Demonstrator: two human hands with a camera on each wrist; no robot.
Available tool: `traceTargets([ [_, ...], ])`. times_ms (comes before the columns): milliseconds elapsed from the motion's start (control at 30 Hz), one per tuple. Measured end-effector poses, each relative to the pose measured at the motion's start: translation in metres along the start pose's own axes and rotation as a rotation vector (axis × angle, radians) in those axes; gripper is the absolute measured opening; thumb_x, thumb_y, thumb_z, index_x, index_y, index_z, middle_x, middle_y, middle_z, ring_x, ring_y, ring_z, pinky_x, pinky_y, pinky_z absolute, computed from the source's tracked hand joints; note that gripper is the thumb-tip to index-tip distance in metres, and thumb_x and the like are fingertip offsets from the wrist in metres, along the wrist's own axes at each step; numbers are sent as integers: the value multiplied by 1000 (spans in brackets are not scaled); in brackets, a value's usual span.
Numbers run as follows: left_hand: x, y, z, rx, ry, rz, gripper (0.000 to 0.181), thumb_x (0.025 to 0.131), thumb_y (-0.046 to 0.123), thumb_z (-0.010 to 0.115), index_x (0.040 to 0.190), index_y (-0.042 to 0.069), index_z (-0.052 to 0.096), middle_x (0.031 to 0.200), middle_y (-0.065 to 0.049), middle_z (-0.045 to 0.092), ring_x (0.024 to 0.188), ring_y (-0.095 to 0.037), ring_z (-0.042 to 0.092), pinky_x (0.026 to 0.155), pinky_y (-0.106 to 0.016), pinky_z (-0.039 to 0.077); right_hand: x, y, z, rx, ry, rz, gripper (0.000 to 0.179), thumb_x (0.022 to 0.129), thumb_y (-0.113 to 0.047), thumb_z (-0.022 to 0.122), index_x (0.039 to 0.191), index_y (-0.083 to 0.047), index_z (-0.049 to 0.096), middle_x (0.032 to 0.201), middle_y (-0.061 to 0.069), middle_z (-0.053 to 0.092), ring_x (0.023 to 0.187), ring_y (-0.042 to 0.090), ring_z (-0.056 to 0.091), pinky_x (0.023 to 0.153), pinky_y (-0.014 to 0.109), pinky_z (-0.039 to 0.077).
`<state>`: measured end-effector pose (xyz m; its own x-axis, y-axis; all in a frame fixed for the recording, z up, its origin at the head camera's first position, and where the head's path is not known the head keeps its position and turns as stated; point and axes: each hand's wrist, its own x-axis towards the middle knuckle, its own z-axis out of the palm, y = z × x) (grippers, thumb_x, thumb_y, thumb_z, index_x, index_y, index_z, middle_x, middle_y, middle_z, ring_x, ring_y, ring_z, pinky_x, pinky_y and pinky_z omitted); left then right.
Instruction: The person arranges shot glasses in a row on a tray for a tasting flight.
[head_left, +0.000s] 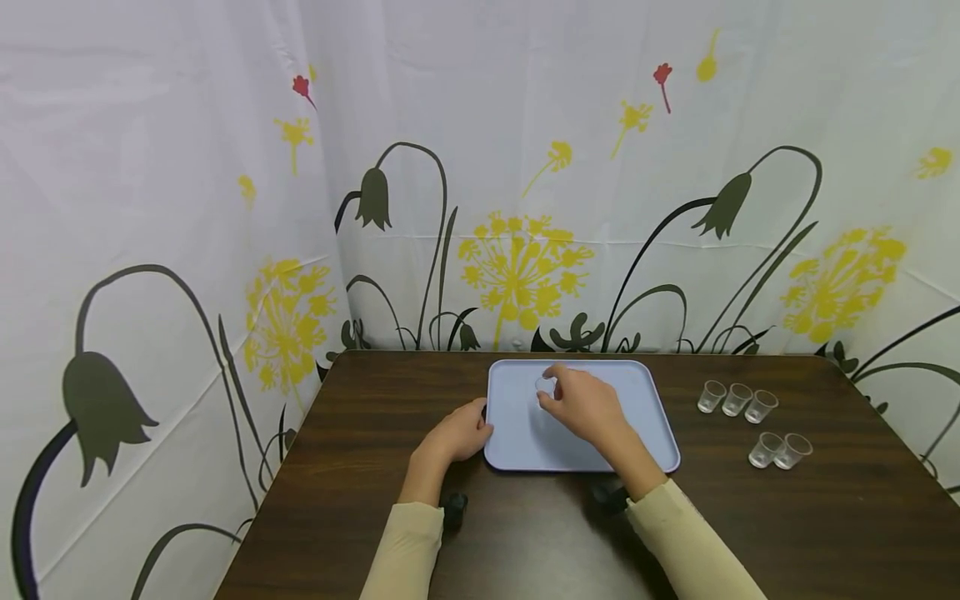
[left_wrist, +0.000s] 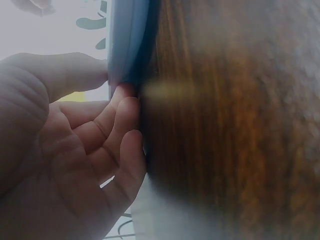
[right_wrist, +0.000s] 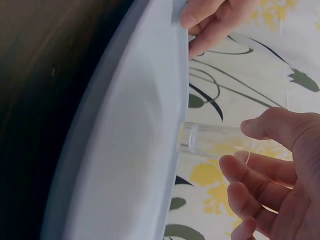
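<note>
- Left forearm (head_left: 406, 546), in a cream cloth sleeve, reaches forward and slightly rightward.
- Bare left hand (head_left: 459, 430) pinches, thumb (left_wrist: 75, 74) set against bent fingers (left_wrist: 107, 132).
- Right forearm (head_left: 690, 542), likewise cream-sleeved, slants forward and leftward — more aslant than the left.
- Bare right hand (head_left: 588, 403) curves, its thumb and fingertips facing — tips apart.

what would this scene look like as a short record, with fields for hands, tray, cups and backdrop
left hand: grips the left edge of the tray
right hand: thumb and fingers around a clear cup
tray: light blue, on a dark wooden table
loose cups: right of tray, three cups behind, two cups in front
backdrop: white flowered curtain
</note>
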<state>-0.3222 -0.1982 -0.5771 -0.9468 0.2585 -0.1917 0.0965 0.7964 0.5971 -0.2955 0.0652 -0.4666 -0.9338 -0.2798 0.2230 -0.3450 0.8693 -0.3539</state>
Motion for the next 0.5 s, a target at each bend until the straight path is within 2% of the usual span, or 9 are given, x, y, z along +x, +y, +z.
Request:
traceTargets([
  [133,-1,2,-1,3,6,1,58,104,33,60,157,12,49,76,1,62,63,-16,58,61,-36,48,2,-5,2,71,-46,14,36,96,-38,77,126,-17,74,85,-6,72,66,11,60,60,36,49],
  [500,-3,3,-1,-4,6,-19,64,104,34,61,162,12,45,80,1,63,65,-16,59,61,-36,48,8,-14,14,120,-76,34,36,98,-39,77,127,-19,73,89,-4,76,72,13,65,64,38,51],
])
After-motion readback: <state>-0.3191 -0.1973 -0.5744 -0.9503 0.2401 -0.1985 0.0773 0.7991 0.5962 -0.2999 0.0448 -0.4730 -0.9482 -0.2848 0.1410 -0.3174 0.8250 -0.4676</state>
